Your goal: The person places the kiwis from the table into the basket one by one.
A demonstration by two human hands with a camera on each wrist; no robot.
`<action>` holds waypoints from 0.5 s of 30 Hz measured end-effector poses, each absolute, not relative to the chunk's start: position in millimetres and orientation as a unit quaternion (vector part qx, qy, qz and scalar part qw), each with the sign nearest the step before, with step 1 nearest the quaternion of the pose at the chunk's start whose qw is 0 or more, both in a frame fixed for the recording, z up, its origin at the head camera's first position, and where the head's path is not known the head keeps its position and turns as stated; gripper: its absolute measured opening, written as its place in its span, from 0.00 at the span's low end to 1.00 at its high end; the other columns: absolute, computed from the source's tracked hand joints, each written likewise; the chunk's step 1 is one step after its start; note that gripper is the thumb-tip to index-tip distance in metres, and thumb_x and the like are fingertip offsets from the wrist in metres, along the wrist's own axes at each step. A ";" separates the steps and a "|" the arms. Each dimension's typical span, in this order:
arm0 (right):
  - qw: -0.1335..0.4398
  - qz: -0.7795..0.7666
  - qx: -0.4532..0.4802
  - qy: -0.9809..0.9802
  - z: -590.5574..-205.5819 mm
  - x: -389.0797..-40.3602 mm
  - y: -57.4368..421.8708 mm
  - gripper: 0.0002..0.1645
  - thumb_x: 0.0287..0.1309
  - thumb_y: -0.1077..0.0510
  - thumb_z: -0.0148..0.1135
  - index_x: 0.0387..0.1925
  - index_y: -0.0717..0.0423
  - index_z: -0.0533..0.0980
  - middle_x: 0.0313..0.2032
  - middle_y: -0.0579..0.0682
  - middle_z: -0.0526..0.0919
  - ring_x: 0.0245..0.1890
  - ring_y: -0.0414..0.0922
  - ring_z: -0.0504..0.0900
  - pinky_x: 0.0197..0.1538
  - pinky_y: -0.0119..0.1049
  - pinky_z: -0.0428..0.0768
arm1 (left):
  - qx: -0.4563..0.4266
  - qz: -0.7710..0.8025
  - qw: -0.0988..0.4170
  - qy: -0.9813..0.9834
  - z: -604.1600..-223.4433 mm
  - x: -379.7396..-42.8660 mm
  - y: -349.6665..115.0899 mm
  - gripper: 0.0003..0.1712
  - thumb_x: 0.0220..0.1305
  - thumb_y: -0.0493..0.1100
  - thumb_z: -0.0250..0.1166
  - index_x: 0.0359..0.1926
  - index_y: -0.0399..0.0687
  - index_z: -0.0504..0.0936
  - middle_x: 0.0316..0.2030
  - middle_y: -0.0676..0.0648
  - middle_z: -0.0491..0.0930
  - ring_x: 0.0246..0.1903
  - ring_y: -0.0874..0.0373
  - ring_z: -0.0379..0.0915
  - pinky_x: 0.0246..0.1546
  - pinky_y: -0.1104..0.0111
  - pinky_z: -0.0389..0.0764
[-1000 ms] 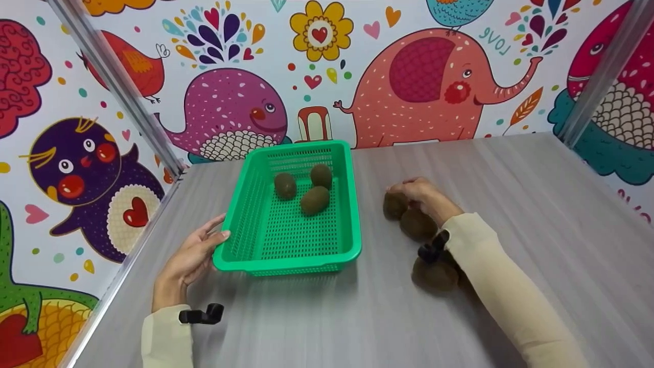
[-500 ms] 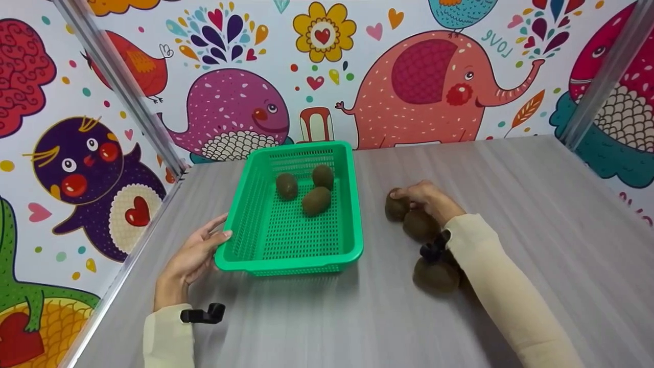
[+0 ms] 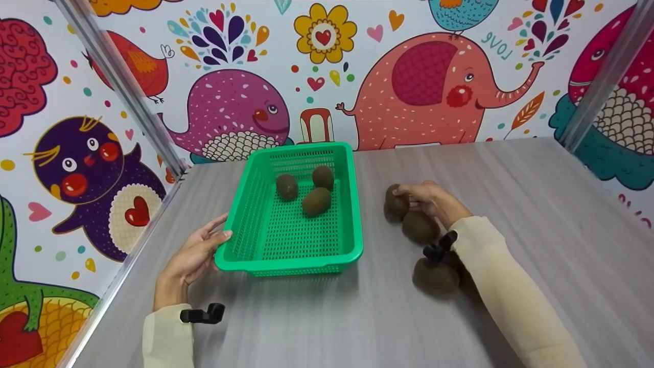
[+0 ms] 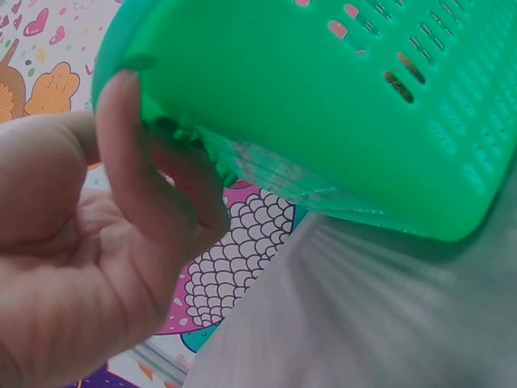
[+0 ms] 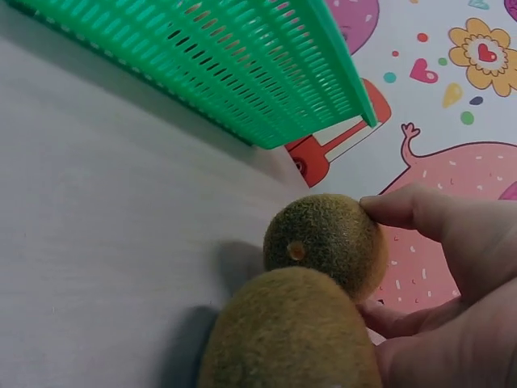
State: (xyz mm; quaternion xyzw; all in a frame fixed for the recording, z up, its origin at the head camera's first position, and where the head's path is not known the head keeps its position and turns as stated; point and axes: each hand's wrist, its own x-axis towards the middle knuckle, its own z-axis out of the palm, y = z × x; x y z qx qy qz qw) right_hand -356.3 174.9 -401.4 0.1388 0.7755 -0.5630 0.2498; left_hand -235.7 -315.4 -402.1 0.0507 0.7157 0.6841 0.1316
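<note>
A green plastic basket (image 3: 288,265) stands left of the middle of the table, three brown kiwis (image 3: 317,201) lying inside it. My left hand (image 3: 191,255) grips its left rim near the front corner, thumb on the rim and the other fingers beneath, as the left wrist view shows. To the right of the basket, my right hand (image 3: 434,200) pinches a kiwi (image 5: 323,242) between thumb and fingers. Another kiwi (image 3: 420,227) sits close against that one, nearer to me. Below the right wrist lie more kiwis (image 3: 435,276), partly hidden by the sleeve and wrist camera.
The grey wood-grain table (image 3: 306,327) ends at a patterned back wall (image 3: 317,66) and a left side wall (image 3: 92,179) covered in cartoon animals. Metal posts (image 3: 122,92) mark the corners. The basket's right wall (image 5: 234,65) stands between the held kiwi and the basket's inside.
My right thumb and fingers have closed on the far kiwi, which now stands slightly farther back and more upright. The left hand and basket have stayed in place.
</note>
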 end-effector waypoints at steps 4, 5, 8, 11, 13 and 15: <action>0.247 -0.601 0.139 0.748 -398.3 -355.0 175.0 0.43 0.60 0.45 0.66 0.69 0.59 0.62 0.64 0.54 0.66 0.65 0.53 0.67 0.76 0.55 0.63 | 0.048 0.685 0.133 0.714 -402.0 -235.6 -315.7 0.42 0.76 0.40 0.55 0.79 0.40 0.42 0.59 0.49 0.74 0.44 0.61 0.85 0.42 0.70 0.87; 0.243 -0.617 0.132 0.737 -398.1 -355.6 174.1 0.40 0.61 0.46 0.66 0.68 0.59 0.63 0.60 0.52 0.69 0.61 0.50 0.70 0.75 0.49 0.67 | 0.049 0.686 0.134 0.714 -401.9 -235.6 -315.8 0.41 0.76 0.40 0.55 0.79 0.40 0.42 0.59 0.49 0.74 0.44 0.61 0.85 0.42 0.69 0.87; 0.243 -0.654 0.112 0.708 -397.4 -356.6 171.3 0.35 0.62 0.49 0.65 0.64 0.59 0.64 0.49 0.47 0.75 0.50 0.44 0.78 0.71 0.45 0.73 | 0.048 0.685 0.134 0.715 -401.6 -235.4 -316.2 0.41 0.76 0.40 0.55 0.79 0.40 0.42 0.59 0.48 0.74 0.45 0.60 0.85 0.43 0.69 0.87; 0.247 -0.690 0.096 0.674 -395.9 -355.9 167.6 0.33 0.64 0.53 0.64 0.64 0.60 0.62 0.49 0.48 0.74 0.50 0.44 0.79 0.69 0.48 0.75 | 0.050 0.684 0.136 0.715 -401.5 -235.5 -316.7 0.41 0.76 0.40 0.55 0.79 0.41 0.42 0.59 0.48 0.74 0.45 0.60 0.85 0.43 0.68 0.87; 0.249 -0.702 0.095 0.660 -394.5 -354.8 165.5 0.36 0.64 0.53 0.63 0.67 0.60 0.60 0.54 0.50 0.71 0.55 0.47 0.76 0.69 0.52 0.75 | 0.049 0.684 0.136 0.715 -401.8 -235.6 -316.9 0.41 0.76 0.40 0.55 0.79 0.41 0.43 0.59 0.48 0.74 0.45 0.60 0.85 0.43 0.68 0.87; 0.248 -0.708 0.093 0.654 -393.2 -353.7 163.2 0.38 0.64 0.53 0.63 0.69 0.59 0.58 0.60 0.53 0.68 0.60 0.51 0.73 0.69 0.54 0.73 | 0.051 0.683 0.136 0.716 -402.3 -235.6 -316.8 0.41 0.76 0.40 0.55 0.79 0.40 0.42 0.59 0.49 0.74 0.44 0.60 0.85 0.43 0.68 0.87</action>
